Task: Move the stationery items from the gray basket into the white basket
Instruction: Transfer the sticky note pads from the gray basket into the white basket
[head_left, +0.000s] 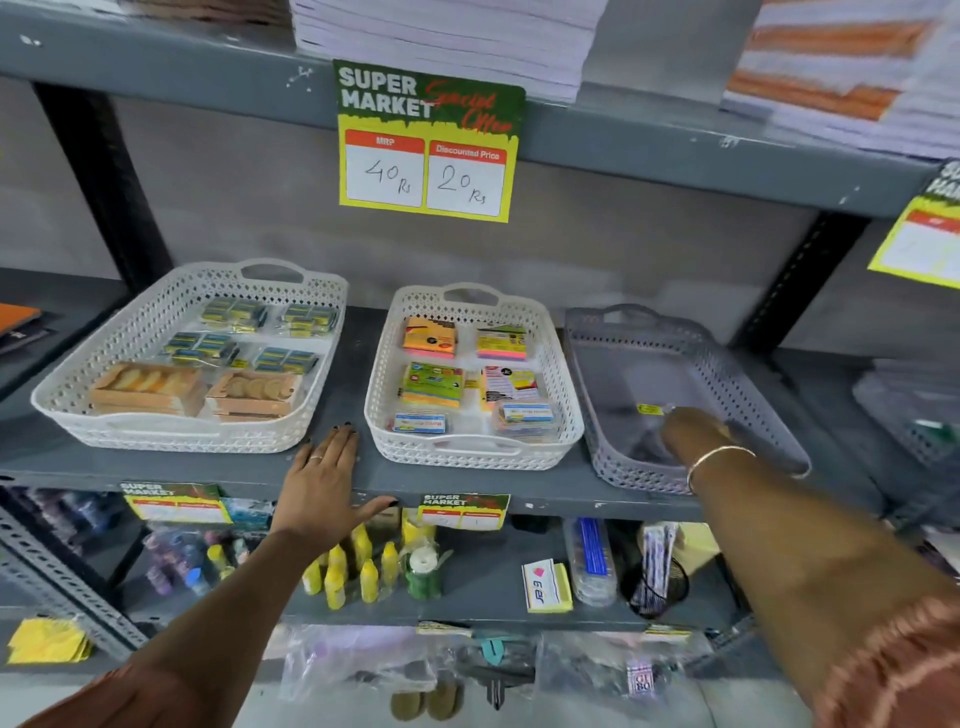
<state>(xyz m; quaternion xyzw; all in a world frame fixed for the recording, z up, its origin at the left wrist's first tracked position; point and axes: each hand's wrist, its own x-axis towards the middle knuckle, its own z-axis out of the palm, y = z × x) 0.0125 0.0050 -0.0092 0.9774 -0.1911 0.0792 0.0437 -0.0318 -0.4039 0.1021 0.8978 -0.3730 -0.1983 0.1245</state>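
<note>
Reaching into the gray basket (691, 332) at right of centre with the right hand (688, 434), fingers dipped toward its floor near a small clear packet with a yellow label (650, 409); whether the fingertips already pinch that packet cannot be told, since the hand hides them. Apparently the last piece left in there, the rest of the gray floor showing bare. Just left, apart by a narrow gap: the white basket (563, 384), holding pads of sticky notes (431, 338) in rows and small flat packs (420, 422) along its near edge, laid flat and side by side, likely so each stays readable and room remains at the front. Left hand (322, 478) spread flat, palm down on the shelf edge (561, 496) lower centre, between the two white trays, probably bracing the body during the long reach across. Further left, a larger white basket (67, 395) with boxed goods, not part of the job by the look of it. Price sign (428, 140) hanging upper centre. Judged nearly done: one lift and a short carry leftward over both rims.
</note>
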